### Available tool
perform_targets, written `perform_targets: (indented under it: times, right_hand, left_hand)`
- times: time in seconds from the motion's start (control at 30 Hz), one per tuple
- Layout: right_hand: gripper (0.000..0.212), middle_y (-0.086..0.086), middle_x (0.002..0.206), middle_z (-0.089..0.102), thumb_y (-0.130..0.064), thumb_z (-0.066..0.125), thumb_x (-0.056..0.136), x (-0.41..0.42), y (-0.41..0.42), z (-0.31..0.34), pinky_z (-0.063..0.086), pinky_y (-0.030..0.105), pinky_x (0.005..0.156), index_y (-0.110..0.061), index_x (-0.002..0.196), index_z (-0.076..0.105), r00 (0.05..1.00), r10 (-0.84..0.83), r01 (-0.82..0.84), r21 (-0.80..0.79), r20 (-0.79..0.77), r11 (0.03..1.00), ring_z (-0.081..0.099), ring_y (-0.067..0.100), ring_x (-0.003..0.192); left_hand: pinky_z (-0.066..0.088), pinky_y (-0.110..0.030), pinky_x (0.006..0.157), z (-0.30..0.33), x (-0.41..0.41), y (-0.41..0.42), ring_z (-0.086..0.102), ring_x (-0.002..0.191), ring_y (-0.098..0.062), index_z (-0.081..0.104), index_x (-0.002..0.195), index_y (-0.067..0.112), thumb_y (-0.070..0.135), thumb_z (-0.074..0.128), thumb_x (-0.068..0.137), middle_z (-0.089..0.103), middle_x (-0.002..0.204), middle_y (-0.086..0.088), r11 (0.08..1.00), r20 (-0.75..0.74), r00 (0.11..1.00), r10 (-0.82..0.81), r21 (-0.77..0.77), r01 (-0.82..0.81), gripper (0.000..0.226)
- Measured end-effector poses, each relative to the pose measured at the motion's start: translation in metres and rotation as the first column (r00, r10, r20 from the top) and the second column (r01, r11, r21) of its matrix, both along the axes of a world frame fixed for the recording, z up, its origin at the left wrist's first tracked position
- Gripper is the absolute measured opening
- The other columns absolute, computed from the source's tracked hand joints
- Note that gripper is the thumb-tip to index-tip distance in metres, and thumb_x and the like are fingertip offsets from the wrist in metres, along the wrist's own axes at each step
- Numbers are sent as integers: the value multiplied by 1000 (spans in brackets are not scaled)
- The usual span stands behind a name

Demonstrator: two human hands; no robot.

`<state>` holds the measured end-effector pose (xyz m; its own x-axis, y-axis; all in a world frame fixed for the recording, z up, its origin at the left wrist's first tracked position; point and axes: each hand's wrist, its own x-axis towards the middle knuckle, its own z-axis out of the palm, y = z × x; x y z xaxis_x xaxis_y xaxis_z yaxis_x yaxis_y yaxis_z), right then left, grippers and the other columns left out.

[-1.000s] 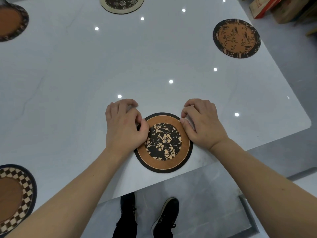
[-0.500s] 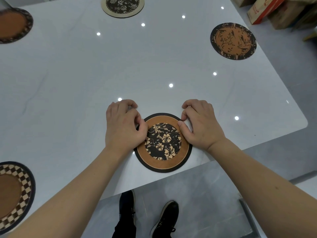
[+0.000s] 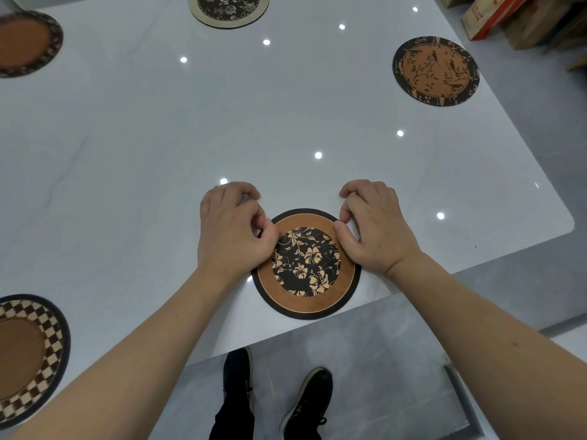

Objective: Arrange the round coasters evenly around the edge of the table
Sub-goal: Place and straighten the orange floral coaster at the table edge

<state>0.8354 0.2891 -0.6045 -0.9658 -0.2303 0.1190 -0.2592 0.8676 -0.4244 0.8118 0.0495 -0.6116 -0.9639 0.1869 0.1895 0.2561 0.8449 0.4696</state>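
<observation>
A round floral coaster (image 3: pixel 306 265), brown ring with a black flowered middle, lies flat at the near edge of the white table (image 3: pixel 222 122). My left hand (image 3: pixel 230 231) rests on its left rim with thumb and curled fingers pinching the edge. On the right rim, my right hand (image 3: pixel 374 228) pinches the same way. More coasters sit along the table's edges: a checkered coaster (image 3: pixel 28 357) at near left, a bird-pattern coaster (image 3: pixel 435 71) at far right, a cream-rimmed coaster (image 3: pixel 228 9) at the far edge, and a brown coaster (image 3: pixel 25 42) at far left.
Cardboard boxes (image 3: pixel 521 17) stand on the grey floor beyond the table's right side. My feet in black shoes (image 3: pixel 305 401) show below the near table edge. The table's right corner (image 3: pixel 565 223) is rounded.
Both hands keep their pinch on the floral coaster, which stays at the near edge. The view has tilted slightly, so the far coasters sit lower in frame.
</observation>
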Motion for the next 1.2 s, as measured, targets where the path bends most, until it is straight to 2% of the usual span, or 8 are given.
perform_targets:
  times: [0.53,0.93,1.2]
  right_hand:
    - [11,3,111,57,-25,59,79,-1,0,0,34,34,85,-15,76,54,1000,-3,3,13,15,1000,47,19,100]
    - [12,4,110,57,-25,58,80,-1,-1,1,37,37,84,-14,77,55,1000,-4,4,24,14,1000,49,22,99]
    - [12,2,110,57,-27,58,82,-2,0,-3,34,32,85,-16,78,54,1000,-9,9,33,-1,999,48,19,100]
  left_hand:
    - [28,-32,104,1,0,0,51,106,-18,53,57,20,28,58,71,57,102,8,1000,8,1000,5,18,-5,17]
    - [33,-36,102,3,1,0,51,105,-19,53,57,19,26,58,71,57,101,7,1000,25,1000,-5,-3,5,16]
    - [32,-36,103,0,0,-1,50,106,-19,56,60,17,26,56,73,57,102,6,1000,15,1000,-8,-9,8,16]
